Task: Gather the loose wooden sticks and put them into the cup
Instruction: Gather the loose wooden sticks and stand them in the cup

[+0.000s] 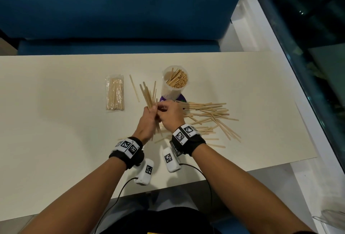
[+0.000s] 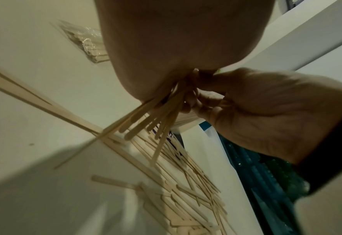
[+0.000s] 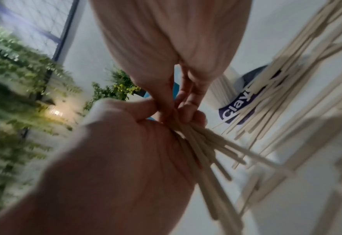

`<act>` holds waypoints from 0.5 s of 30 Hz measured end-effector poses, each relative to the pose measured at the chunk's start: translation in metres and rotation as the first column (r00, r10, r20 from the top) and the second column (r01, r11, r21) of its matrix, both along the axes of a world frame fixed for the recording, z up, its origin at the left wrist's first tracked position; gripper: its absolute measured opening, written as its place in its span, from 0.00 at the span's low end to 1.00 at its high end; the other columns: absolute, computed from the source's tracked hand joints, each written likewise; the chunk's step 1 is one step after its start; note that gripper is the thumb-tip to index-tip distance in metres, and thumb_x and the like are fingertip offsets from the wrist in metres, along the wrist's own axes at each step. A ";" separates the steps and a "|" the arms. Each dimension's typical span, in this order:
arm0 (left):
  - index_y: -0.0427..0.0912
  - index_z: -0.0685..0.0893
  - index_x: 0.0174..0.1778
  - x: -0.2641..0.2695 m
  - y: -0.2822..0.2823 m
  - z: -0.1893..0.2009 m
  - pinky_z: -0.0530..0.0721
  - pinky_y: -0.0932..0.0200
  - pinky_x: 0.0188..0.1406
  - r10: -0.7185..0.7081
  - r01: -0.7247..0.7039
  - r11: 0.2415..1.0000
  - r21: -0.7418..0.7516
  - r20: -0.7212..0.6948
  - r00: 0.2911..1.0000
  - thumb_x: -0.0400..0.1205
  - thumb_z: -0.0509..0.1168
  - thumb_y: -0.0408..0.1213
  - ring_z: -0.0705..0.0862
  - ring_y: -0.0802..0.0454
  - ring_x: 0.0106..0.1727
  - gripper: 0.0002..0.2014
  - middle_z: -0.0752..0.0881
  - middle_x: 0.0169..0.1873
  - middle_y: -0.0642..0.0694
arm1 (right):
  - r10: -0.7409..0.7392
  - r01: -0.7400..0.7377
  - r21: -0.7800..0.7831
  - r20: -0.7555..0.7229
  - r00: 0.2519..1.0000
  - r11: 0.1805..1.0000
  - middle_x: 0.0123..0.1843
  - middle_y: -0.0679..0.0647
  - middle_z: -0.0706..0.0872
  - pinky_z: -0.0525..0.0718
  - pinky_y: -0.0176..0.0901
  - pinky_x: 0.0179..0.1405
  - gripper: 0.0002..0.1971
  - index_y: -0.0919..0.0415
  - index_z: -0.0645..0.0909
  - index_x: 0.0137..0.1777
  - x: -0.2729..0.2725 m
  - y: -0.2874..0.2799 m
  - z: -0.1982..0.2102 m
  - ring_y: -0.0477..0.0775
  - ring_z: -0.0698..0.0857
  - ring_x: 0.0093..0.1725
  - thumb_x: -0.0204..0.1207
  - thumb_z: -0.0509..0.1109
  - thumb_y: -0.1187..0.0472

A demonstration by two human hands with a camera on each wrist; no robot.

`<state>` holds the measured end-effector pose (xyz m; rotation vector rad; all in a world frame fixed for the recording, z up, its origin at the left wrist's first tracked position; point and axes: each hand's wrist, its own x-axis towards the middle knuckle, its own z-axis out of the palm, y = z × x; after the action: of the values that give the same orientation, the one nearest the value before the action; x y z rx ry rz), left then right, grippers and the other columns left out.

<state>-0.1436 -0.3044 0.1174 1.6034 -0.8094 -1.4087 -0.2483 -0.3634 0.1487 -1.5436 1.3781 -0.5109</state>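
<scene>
My left hand grips a bundle of wooden sticks that fans up and away over the table. My right hand is pressed against it, fingers curled and pinching the same bundle from the right. In the left wrist view the sticks splay down out of my left palm, with the right hand beside them. The translucent cup stands upright just beyond my hands, with several sticks in it. More loose sticks lie scattered to the right of the hands and under them.
The cup stands on a purple disc with white lettering. A clear packet of sticks lies to the left, with one single stick beside it. The table's right edge meets a window; its near edge is by my forearms.
</scene>
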 end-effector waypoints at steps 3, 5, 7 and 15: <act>0.36 0.81 0.68 -0.002 -0.002 0.008 0.90 0.50 0.58 0.067 -0.068 0.998 -0.015 -0.078 0.995 0.95 0.45 0.54 0.90 0.47 0.53 0.27 0.90 0.53 0.42 | 0.073 -0.075 -0.087 -0.036 0.997 0.993 0.50 0.53 0.91 0.89 0.52 0.57 0.11 0.57 0.92 0.58 0.002 -0.001 0.004 0.54 0.88 0.50 0.78 0.76 0.67; 0.37 0.82 0.62 -0.005 -0.006 0.015 0.83 0.58 0.37 0.138 -0.140 0.990 0.000 -0.162 0.977 0.96 0.44 0.46 0.82 0.52 0.37 0.24 0.84 0.38 0.46 | 0.155 -0.180 -0.234 -0.123 0.980 0.955 0.46 0.51 0.88 0.84 0.49 0.56 0.13 0.55 0.91 0.61 0.003 -0.001 0.006 0.52 0.84 0.49 0.78 0.75 0.65; 0.39 0.82 0.55 -0.005 -0.006 0.019 0.74 0.56 0.29 0.169 -0.169 0.985 0.020 -0.213 0.962 0.95 0.44 0.47 0.75 0.52 0.30 0.23 0.77 0.31 0.44 | 0.237 -0.330 -0.374 -0.274 0.932 0.867 0.46 0.51 0.83 0.81 0.53 0.57 0.16 0.56 0.87 0.67 0.003 -0.003 0.007 0.54 0.79 0.51 0.80 0.73 0.60; 0.47 0.72 0.33 0.015 -0.003 0.019 0.57 0.61 0.20 0.258 -0.229 0.965 0.128 -0.302 0.918 0.91 0.53 0.48 0.58 0.54 0.20 0.20 0.64 0.22 0.51 | 0.421 -0.589 -0.407 -0.433 0.797 0.698 0.57 0.58 0.77 0.80 0.47 0.55 0.29 0.63 0.63 0.86 0.002 0.000 0.011 0.55 0.78 0.51 0.88 0.64 0.58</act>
<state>-0.1288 -0.3079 0.1366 1.4361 -0.3475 -1.4842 -0.2467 -0.3636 0.1597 -2.4576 0.9745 -0.3055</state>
